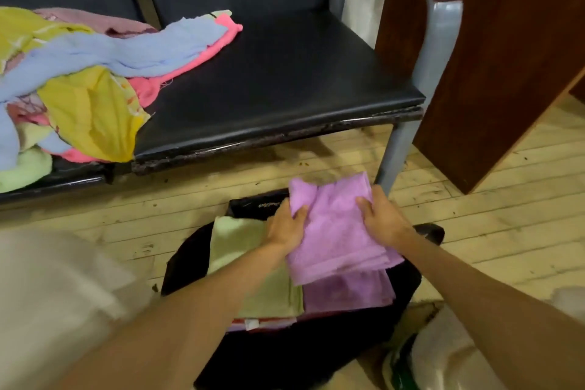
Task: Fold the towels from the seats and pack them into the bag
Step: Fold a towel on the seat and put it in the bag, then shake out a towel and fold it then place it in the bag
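My left hand [286,226] and right hand [381,218] each grip a side of one folded lilac terry towel [335,231], its long axis running away from me, held over the open black fabric bag [285,355]. Below my wrists lie two packed towels: a pale green folded towel [253,263] and a second lilac folded towel [348,291]. Up left of my left hand, a heap of loose coloured towels [79,82] covers the black padded seat [278,79].

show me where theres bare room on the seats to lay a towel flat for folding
The right seat is bare from the pink towel to the grey armrest post. The left seat is crowded with the unfolded towel pile. Both hands are busy over the bag.
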Tool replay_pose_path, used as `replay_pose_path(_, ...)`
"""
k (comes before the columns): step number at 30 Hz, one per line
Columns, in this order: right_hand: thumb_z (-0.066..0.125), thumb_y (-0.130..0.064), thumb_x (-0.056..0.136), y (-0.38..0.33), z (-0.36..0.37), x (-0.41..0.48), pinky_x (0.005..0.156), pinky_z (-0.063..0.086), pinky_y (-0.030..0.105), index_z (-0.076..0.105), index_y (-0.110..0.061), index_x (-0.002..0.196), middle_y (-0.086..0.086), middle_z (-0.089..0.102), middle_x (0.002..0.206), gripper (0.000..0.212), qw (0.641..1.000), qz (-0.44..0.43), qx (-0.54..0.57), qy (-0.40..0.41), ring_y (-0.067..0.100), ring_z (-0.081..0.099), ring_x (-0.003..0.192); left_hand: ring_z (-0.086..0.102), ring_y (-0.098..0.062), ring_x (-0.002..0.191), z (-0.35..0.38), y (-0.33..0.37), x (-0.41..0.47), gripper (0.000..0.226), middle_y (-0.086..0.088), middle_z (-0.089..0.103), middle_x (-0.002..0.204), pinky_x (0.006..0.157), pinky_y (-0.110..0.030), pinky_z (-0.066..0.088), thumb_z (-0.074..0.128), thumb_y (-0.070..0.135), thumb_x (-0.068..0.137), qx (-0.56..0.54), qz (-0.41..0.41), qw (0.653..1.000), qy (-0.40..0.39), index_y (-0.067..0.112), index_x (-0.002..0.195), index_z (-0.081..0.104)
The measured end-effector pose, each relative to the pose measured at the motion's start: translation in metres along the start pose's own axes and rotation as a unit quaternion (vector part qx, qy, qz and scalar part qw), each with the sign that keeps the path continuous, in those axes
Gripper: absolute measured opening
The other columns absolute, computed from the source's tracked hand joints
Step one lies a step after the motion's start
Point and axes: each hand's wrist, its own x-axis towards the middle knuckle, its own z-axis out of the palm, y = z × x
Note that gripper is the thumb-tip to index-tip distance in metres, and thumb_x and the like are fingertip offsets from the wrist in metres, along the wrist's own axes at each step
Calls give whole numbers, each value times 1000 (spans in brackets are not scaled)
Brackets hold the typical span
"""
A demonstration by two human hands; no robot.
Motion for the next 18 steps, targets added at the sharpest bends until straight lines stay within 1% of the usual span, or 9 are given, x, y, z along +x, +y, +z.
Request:
replay_pose_path(2,34,-30,105,15,10,1,66,34,36,35,-2,121,25,58,103,33,1000,26,-1,-12,36,56,86,54,-31,116,19,-11,4,39,-14,57,127,84,-27,38,44,34,100,-32,-24,999,-18,7,128,49)
replay_pose_path(3,34,-29,105,21,15,0,64,33,35,35,-3,116,23,58,102,29,999,38,-3,-21,34,54,81,54,-31,116,27,-15,5,41,-14,56,128,82,-26,37,43,33,100,-29,-39,998,-27,5,130,47)
replay_pose_path(5,34,-28,105,33,24,0,62,32,33,34,-5,112,18,55,97,24,998,52,3,-37,35,56,83,54,-32,116,40,-24,8,44,-15,54,131,81,-26,38,44,33,100,-7,-54,998,-42,3,133,44)
replay_pose_path(6,34,-26,105,39,29,0,59,31,32,34,-5,109,17,55,97,22,997,56,8,-45,34,57,84,53,-32,117,44,-29,11,47,-15,53,133,82,-27,39,45,32,100,5,-59,997,-50,4,137,42)
replay_pose_path(8,35,-24,105,50,38,0,54,30,30,29,-9,102,20,57,100,17,996,65,22,-58,24,54,73,49,-32,123,50,-37,13,54,-15,48,140,92,-29,39,47,31,99,20,-70,996,-59,7,145,33)
replay_pose_path(9,37,-25,104,54,42,2,56,32,30,27,-10,101,19,57,99,18,995,74,25,-63,21,51,71,47,-32,127,52,-40,14,57,-15,45,143,97,-30,38,48,30,99,24,-75,995,-60,9,148,29)
replay_pose_path(12,40,-28,103,61,51,9,69,38,34,27,-12,101,13,53,97,20,992,105,7,-70,27,51,80,43,-32,131,56,-47,19,60,-15,41,147,104,-32,36,48,30,99,33,-80,995,-48,10,150,25)
replay_pose_path(15,43,-29,102,63,56,18,74,41,34,37,-10,104,16,59,106,20,990,122,-13,-63,30,54,87,44,-34,130,61,-50,23,59,-16,42,146,103,-32,35,48,28,99,40,-80,995,-40,9,150,25)
replay_pose_path(18,45,-30,101,61,59,23,77,41,35,44,-5,117,17,59,115,30,988,140,-36,-62,36,58,102,43,-34,130,64,-48,24,61,-16,42,146,102,-31,33,50,25,98,40,-85,995,-39,8,150,23)
